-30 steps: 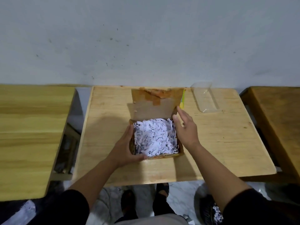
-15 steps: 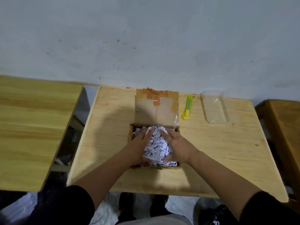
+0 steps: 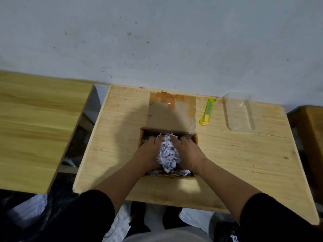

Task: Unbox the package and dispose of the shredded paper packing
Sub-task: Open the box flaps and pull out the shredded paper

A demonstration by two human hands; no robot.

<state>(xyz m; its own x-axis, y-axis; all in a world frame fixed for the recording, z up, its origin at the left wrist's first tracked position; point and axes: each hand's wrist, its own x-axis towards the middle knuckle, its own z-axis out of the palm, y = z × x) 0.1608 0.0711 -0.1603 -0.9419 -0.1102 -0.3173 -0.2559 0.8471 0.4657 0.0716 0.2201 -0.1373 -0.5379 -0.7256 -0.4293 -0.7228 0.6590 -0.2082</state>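
A brown cardboard box (image 3: 142,137) sits open in the middle of the wooden table (image 3: 236,158), its taped lid (image 3: 172,114) folded back flat toward the wall. Inside it, my left hand (image 3: 146,152) and my right hand (image 3: 189,151) press from both sides on a bunched clump of white shredded paper (image 3: 168,154), which stands above the box rim. A few loose shreds (image 3: 185,172) lie at the box's near edge. The box's other contents are hidden under my hands.
A yellow-green utility knife (image 3: 207,111) lies right of the lid. A clear plastic container (image 3: 239,113) lies further right. Another wooden table (image 3: 35,123) stands at the left, a brown one (image 3: 309,123) at the right. A black bag (image 3: 227,233) holding shreds sits on the floor.
My hands went from the box's sides into the box and squeezed the spread-out shredded paper into one clump between them.
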